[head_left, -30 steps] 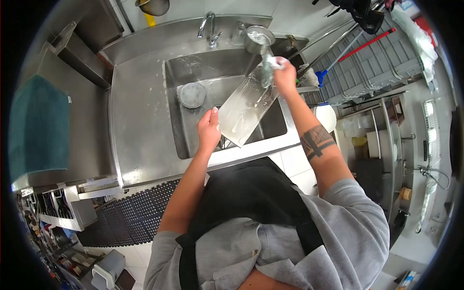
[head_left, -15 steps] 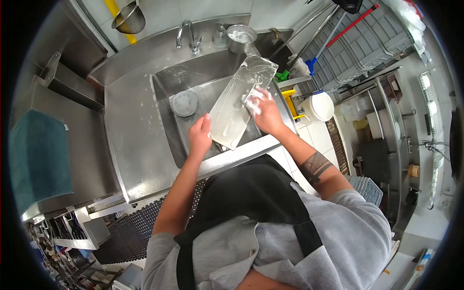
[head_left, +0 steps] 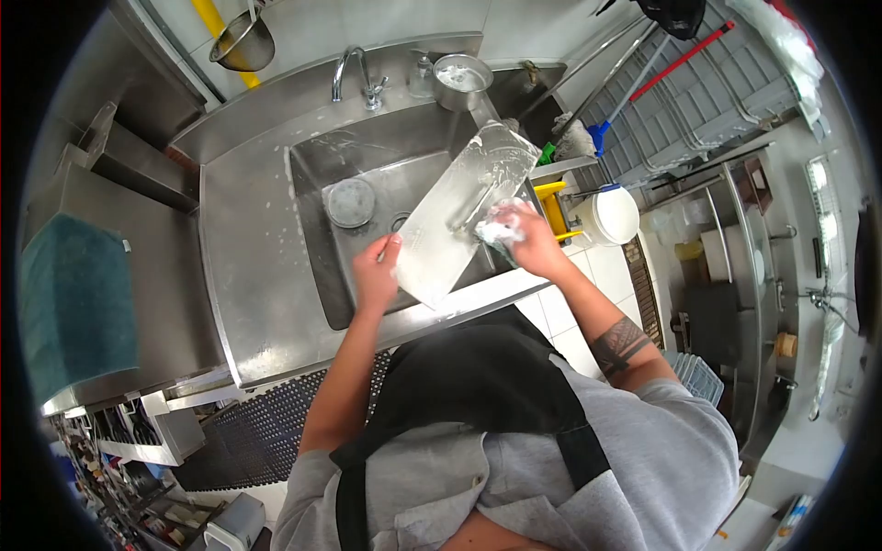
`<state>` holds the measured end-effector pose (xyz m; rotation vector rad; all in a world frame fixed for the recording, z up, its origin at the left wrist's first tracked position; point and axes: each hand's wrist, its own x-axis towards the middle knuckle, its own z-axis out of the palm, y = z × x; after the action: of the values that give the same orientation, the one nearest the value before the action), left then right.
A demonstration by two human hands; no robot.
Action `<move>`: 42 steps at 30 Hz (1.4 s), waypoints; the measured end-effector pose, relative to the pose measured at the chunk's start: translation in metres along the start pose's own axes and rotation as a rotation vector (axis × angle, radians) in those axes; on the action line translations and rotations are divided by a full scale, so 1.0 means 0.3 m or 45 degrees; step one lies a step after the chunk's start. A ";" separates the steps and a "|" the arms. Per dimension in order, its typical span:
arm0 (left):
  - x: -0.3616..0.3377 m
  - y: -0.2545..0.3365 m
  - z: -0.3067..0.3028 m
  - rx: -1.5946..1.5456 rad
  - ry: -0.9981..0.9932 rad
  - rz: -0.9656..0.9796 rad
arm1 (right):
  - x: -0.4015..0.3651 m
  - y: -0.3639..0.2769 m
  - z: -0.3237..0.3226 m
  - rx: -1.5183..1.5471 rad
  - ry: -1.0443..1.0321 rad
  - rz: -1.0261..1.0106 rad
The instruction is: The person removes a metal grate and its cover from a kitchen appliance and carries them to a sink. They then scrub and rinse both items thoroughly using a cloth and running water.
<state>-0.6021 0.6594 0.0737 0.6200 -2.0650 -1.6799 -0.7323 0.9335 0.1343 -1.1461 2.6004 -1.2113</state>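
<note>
A long, rectangular, pale see-through-looking panel [head_left: 447,233] is tilted over the sink [head_left: 308,197], wet and streaked with suds. My left hand [head_left: 376,266] grips its lower left edge, thumb on top. A foam-covered scrubbing sponge [head_left: 497,237], greenish underneath, is in my right hand [head_left: 533,241], at the panel's right edge; my fingers are closed around it and partly hidden by foam. On the sink floor, left of the panel, lies a round metal dish [head_left: 350,203]. Behind the panel stands a metal pot [head_left: 462,84] with suds inside.
A curved faucet [head_left: 354,78] rises behind the sink, beside a clear soap bottle [head_left: 422,77]. To the right are a yellow plastic frame [head_left: 555,213] and a white bucket [head_left: 614,217]. A strainer [head_left: 243,44] hangs at the upper left; a teal cloth [head_left: 78,303] lies far left.
My right hand has moved down and to the right with the sponge, out to the panel's edge. The panel has shifted slightly lower, its bottom corner nearer the sink's front edge.
</note>
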 end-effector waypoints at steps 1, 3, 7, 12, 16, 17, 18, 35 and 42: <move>0.032 0.023 -0.020 -0.022 -0.015 -0.083 | 0.018 0.042 -0.030 0.203 -0.008 0.060; 0.112 -0.001 -0.039 -0.171 0.058 -0.311 | 0.100 0.048 -0.140 0.353 0.053 0.264; 0.208 0.044 -0.082 -0.414 0.177 -0.554 | 0.371 0.213 -0.274 0.699 0.327 0.419; 0.200 0.065 -0.157 -0.294 0.220 -0.629 | 0.841 0.479 -0.260 0.451 0.145 0.487; 0.164 0.063 -0.168 -0.169 0.318 -0.645 | 1.262 0.758 -0.084 -0.301 0.062 0.080; 0.155 0.071 -0.171 -0.128 0.326 -0.649 | 1.317 0.762 -0.050 -0.659 -0.059 0.041; 0.140 0.076 -0.164 -0.057 0.341 -0.662 | 1.353 0.767 -0.017 -0.636 -0.072 0.031; 0.126 0.086 -0.128 0.208 0.486 -0.570 | 1.424 0.768 0.168 -1.397 -0.903 0.081; 0.128 0.103 -0.125 0.197 0.472 -0.603 | 1.444 0.745 0.135 -1.284 -1.095 0.155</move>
<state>-0.6148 0.6129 0.1125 1.4455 -1.8787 -1.4866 -1.1670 0.7217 0.0615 -1.1511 2.3859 0.6545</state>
